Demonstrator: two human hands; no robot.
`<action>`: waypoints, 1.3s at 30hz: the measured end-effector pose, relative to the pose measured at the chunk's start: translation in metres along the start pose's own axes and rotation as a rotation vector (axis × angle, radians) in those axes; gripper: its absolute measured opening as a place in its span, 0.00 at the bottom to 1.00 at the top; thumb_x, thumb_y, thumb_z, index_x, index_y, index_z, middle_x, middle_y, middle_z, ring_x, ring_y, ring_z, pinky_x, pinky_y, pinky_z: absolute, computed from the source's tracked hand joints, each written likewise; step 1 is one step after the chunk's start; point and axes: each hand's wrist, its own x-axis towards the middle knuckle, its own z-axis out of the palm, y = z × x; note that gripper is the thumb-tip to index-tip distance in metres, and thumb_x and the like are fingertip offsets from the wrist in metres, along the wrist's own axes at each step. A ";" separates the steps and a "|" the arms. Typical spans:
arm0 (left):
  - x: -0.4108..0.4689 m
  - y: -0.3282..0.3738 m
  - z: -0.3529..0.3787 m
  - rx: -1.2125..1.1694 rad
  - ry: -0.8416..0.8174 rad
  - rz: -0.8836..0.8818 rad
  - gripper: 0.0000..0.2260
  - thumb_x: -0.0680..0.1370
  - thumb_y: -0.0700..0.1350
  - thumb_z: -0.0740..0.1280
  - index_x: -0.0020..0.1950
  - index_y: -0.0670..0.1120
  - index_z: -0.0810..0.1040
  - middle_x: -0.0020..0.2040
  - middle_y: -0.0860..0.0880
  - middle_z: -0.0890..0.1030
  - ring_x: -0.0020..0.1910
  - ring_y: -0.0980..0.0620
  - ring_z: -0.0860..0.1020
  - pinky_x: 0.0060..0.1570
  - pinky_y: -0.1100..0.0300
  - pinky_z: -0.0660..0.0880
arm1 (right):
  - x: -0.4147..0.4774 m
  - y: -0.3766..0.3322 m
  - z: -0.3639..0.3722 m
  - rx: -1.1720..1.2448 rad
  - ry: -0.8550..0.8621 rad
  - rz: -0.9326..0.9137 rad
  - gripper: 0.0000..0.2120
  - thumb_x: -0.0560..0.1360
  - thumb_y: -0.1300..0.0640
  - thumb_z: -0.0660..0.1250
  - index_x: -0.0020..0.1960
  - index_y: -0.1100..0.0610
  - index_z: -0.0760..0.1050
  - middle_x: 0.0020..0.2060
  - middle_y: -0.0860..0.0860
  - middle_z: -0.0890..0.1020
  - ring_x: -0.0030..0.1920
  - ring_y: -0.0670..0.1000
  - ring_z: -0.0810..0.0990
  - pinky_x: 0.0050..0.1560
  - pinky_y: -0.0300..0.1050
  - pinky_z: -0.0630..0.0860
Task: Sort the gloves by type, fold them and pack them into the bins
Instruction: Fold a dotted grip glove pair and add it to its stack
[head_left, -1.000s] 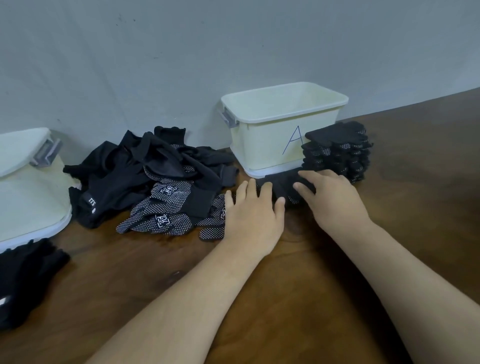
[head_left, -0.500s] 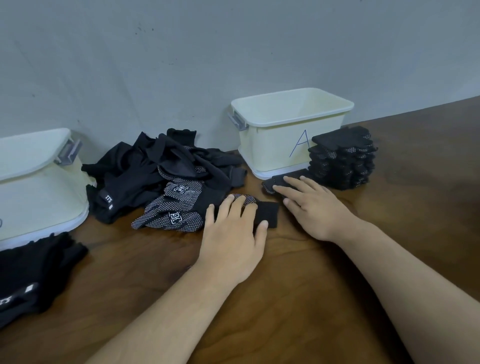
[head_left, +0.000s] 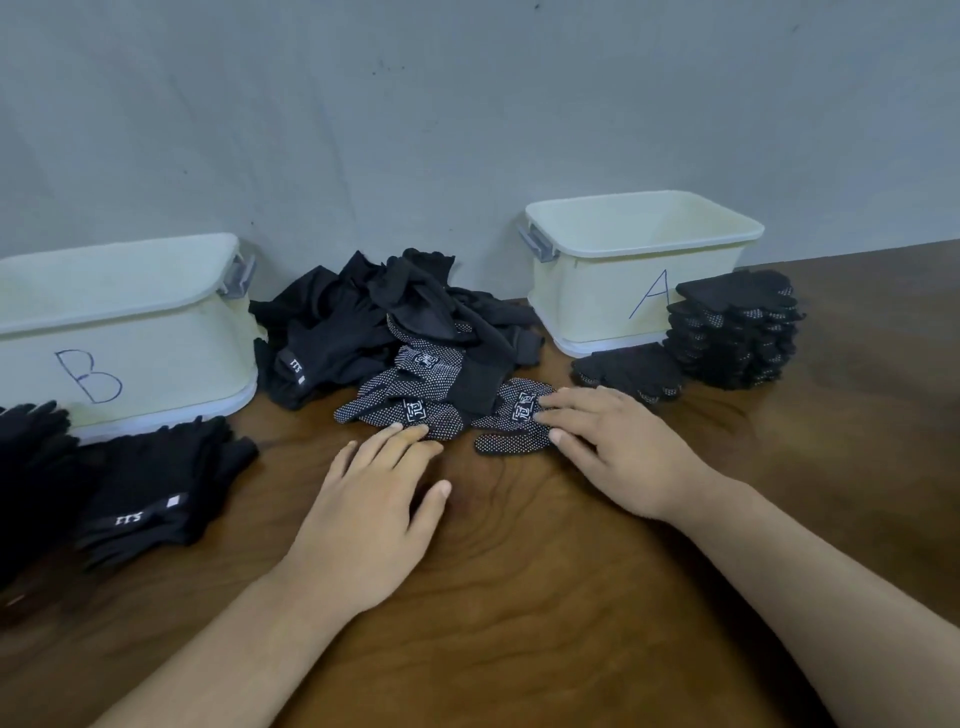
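Nearest, two bare forearms reach over the brown wooden table (head_left: 519, 613). The left hand (head_left: 371, 499) lies palm down, fingers straight and a little spread, gripping nothing; its fingertips touch the near edge of a dotted glove (head_left: 400, 415). The right hand (head_left: 623, 452) is also flat with its fingers stretched out, and their tips rest on a second dotted glove (head_left: 511, 423) lying just right of the first. At the left edge sits a flat stack of plain gloves (head_left: 156, 493) with a small white label.

Behind the two dotted gloves, a loose pile (head_left: 363, 322) of mixed black gloves lies between the two bins. Bin B (head_left: 119, 322) stands at the left, bin A (head_left: 639, 260) at the right, both cream and against the grey wall (head_left: 467, 104). A folded glove (head_left: 631, 371) lies in front of bin A, touching a tall stack of folded dotted gloves (head_left: 737, 332) at that bin's right corner.
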 end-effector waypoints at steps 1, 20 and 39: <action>-0.004 -0.007 -0.002 -0.008 -0.012 -0.018 0.27 0.83 0.66 0.47 0.77 0.60 0.70 0.80 0.62 0.66 0.82 0.59 0.58 0.82 0.50 0.56 | -0.003 -0.004 0.002 -0.001 -0.012 -0.013 0.20 0.88 0.42 0.55 0.75 0.45 0.77 0.74 0.39 0.76 0.76 0.42 0.70 0.80 0.49 0.62; -0.007 -0.024 -0.018 -0.393 0.047 -0.165 0.12 0.86 0.54 0.61 0.67 0.56 0.77 0.63 0.59 0.78 0.66 0.53 0.73 0.69 0.51 0.70 | -0.080 -0.149 0.010 0.130 0.201 -0.116 0.17 0.87 0.50 0.59 0.67 0.51 0.82 0.63 0.42 0.81 0.58 0.45 0.76 0.66 0.30 0.67; -0.104 0.006 -0.029 -0.206 -0.102 0.080 0.23 0.83 0.64 0.59 0.79 0.64 0.68 0.81 0.66 0.64 0.82 0.64 0.55 0.83 0.47 0.50 | -0.092 -0.151 0.003 0.065 0.152 0.064 0.19 0.81 0.32 0.62 0.66 0.40 0.78 0.64 0.36 0.74 0.65 0.44 0.72 0.65 0.48 0.70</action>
